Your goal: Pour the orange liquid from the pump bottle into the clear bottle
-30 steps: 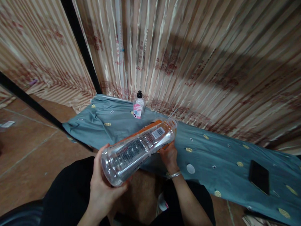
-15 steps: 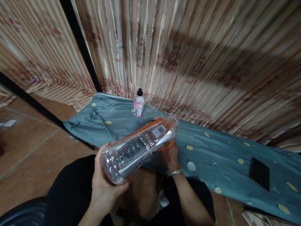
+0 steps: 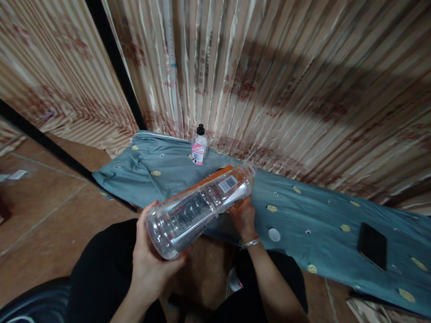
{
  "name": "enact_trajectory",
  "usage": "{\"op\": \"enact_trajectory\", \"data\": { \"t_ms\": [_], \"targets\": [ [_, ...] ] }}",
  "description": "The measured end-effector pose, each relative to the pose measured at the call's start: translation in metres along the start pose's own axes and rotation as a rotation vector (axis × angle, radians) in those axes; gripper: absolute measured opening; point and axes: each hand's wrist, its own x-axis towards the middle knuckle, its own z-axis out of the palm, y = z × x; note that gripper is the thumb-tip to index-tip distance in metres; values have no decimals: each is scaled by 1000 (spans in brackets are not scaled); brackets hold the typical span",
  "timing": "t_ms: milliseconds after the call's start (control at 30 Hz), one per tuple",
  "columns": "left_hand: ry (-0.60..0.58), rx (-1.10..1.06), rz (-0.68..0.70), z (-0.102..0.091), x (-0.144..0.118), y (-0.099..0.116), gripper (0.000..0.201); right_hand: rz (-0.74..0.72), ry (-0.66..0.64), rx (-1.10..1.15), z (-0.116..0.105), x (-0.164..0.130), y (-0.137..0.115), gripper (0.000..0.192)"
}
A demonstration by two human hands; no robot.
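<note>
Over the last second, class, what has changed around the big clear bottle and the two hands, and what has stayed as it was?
Very little. The clear bottle stays tilted, its base in the left hand and its neck end over the right hand; both grips are unchanged. The view drifted slightly. The small bottle, white cap and phone lie as before on the blue cloth.

A small bottle [image 3: 199, 145] stands at the cloth's [image 3: 305, 216] far left corner; a phone [image 3: 372, 245] lies near its right edge.
</note>
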Motion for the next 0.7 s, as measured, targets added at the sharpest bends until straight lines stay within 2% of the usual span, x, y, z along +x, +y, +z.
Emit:
{"op": "enact_trajectory", "data": {
  "t_ms": [533, 700],
  "targets": [
    [7, 55, 41, -2, 1, 2, 97, 12, -8, 8, 1, 0, 3, 86],
    [5, 45, 46, -1, 1, 3, 96, -27, 10, 1, 3, 0, 6, 80]
  ]
}}
